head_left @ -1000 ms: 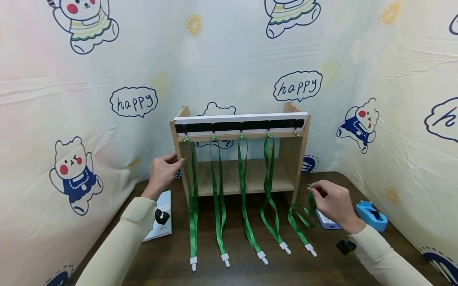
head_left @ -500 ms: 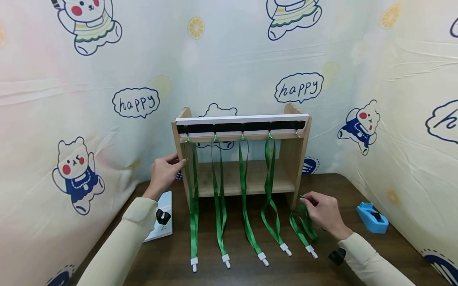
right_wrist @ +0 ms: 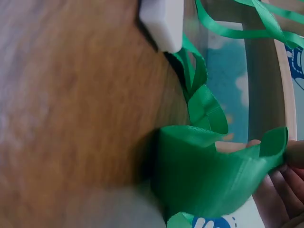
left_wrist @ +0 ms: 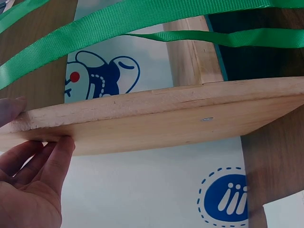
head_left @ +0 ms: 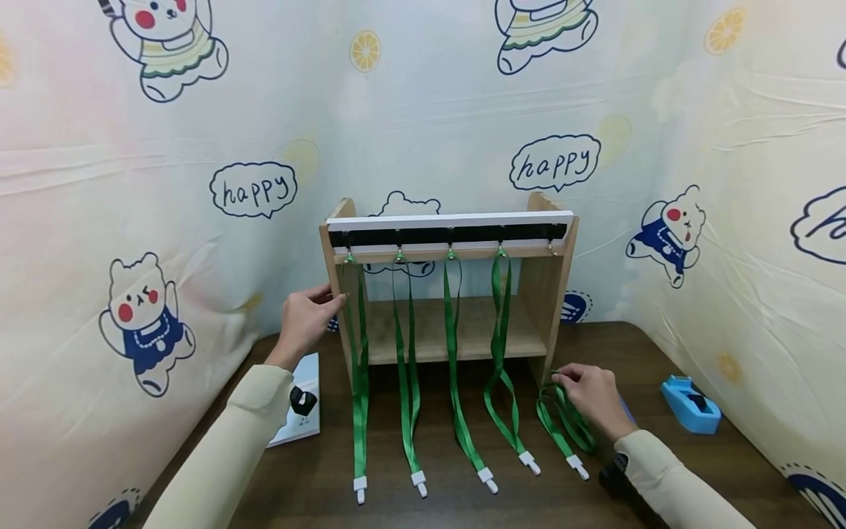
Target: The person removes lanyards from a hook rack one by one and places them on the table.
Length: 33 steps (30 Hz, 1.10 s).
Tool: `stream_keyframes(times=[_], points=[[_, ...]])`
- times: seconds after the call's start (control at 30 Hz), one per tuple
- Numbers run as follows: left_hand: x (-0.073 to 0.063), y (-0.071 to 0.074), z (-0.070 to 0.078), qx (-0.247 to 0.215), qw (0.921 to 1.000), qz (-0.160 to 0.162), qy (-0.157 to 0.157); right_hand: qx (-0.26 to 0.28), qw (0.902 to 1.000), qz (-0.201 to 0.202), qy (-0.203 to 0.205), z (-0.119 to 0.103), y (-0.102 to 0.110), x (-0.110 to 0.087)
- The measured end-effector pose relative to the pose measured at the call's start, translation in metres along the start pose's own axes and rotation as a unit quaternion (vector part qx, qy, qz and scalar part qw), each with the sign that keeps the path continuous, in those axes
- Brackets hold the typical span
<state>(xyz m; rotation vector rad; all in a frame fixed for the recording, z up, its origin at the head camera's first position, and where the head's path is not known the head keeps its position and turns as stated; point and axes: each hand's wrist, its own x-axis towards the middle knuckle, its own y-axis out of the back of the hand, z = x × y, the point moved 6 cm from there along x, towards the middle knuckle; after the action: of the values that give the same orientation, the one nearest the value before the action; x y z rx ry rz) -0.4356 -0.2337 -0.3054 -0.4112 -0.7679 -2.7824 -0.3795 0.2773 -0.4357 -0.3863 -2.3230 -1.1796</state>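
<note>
In the head view my left hand (head_left: pixel 302 323) holds the left side panel of a wooden rack (head_left: pixel 456 323). The left wrist view shows the thumb on one face of that panel (left_wrist: pixel 142 114) and the fingers on the other. Low at the rack's right, my right hand (head_left: pixel 595 397) pinches a loop of green lanyard (right_wrist: pixel 204 171). The rest of this lanyard lies folded on the table, its white clip (head_left: pixel 577 466) toward me. Several other green lanyards (head_left: pixel 360 441) hang from hooks on the rack's black strip (head_left: pixel 423 235). The rightmost hook (head_left: pixel 551 247) is bare.
A blue tape dispenser (head_left: pixel 690 405) stands at the right on the dark wooden table (head_left: pixel 463 510). A white booklet (head_left: pixel 305 400) lies by my left forearm. Something blue (head_left: pixel 626 410) shows partly behind my right hand. Patterned cloth (head_left: pixel 423 110) surrounds the table.
My right hand has come down and to the left with the lanyard loop, closer to the table beside the rack's right foot. The left hand keeps its hold on the panel.
</note>
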Motion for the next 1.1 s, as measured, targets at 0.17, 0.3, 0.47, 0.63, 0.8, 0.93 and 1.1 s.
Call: stream_keyframes(times=[0.17, 0.3, 0.47, 0.63, 0.8, 0.93, 1.1], points=[[0.0, -0.001, 0.002, -0.003, 1.0, 0.0, -0.001, -0.004, 0.9992, -0.028, -0.028, 0.001, 0.001, 0.0], [0.0, -0.001, 0.002, -0.001, 1.0, 0.0, 0.001, -0.007, 0.9979, -0.044, -0.048, 0.003, 0.002, -0.001], [0.001, -0.001, 0.002, -0.002, 1.0, -0.003, -0.001, -0.011, 0.9975, -0.049, -0.05, 0.006, 0.004, -0.002], [0.0, 0.0, 0.002, -0.004, 1.0, -0.003, 0.002, -0.013, 0.9981, -0.042, -0.043, 0.005, 0.006, -0.001], [-0.001, 0.0, 0.003, -0.004, 1.0, -0.003, -0.001, -0.016, 0.9991, -0.021, -0.034, 0.002, 0.011, -0.001], [-0.001, 0.0, 0.002, -0.007, 1.0, -0.007, -0.002, -0.016, 0.9995, -0.003, -0.025, 0.002, 0.016, 0.0], [-0.002, 0.0, 0.002, -0.007, 0.9999, -0.008, -0.006, -0.028, 0.9995, 0.013, -0.011, 0.002, 0.019, 0.001]])
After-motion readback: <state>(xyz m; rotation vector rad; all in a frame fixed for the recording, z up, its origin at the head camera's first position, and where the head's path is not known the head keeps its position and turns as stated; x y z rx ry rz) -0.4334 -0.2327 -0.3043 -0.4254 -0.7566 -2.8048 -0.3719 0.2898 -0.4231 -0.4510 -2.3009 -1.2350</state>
